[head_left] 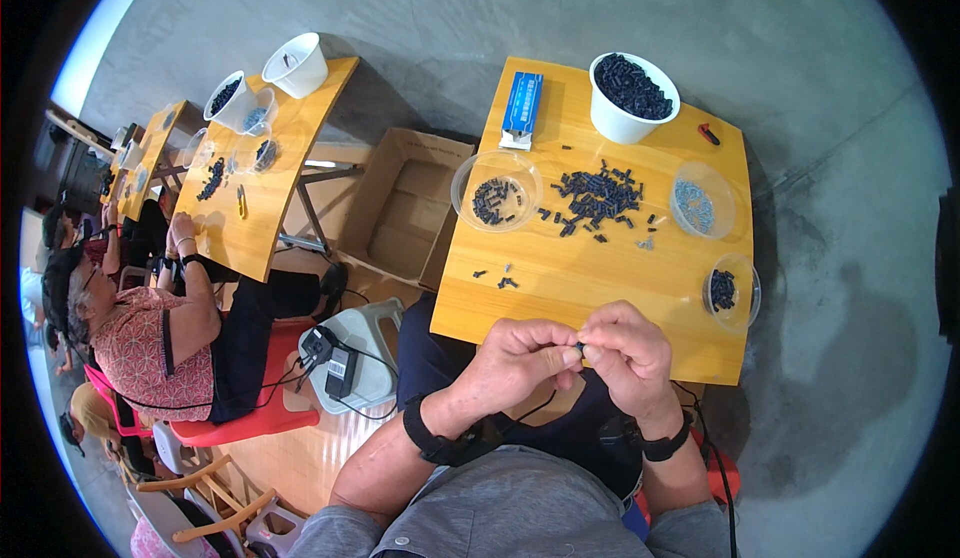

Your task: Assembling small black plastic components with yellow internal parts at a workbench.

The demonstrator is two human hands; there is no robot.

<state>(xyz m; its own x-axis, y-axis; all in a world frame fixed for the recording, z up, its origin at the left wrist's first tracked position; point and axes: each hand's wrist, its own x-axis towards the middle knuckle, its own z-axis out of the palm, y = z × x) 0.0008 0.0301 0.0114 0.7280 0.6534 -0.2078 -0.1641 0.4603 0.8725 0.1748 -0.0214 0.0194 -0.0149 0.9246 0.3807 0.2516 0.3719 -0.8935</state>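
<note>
My left hand (522,360) and my right hand (630,354) meet at the near edge of the wooden table (570,303). Between their fingertips they pinch a small black plastic piece (580,347), mostly hidden by the fingers. Beyond them lies a loose pile of similar black pieces (600,198), with a few small bits (507,282) set apart at the near left. A see-through round tub (462,193) at the left holds more black pieces. On the right, one see-through tub (724,193) contains small silvery-blue parts, and a smaller tub (753,303) holds black pieces.
A white bucket (612,123) full of black pieces stands at the back, near a blue box (522,108) and a red-and-black tool (709,134). Left of the table are an open cardboard box (395,248), a grey stool (375,348) with cables, and a seated person (150,338) at another table.
</note>
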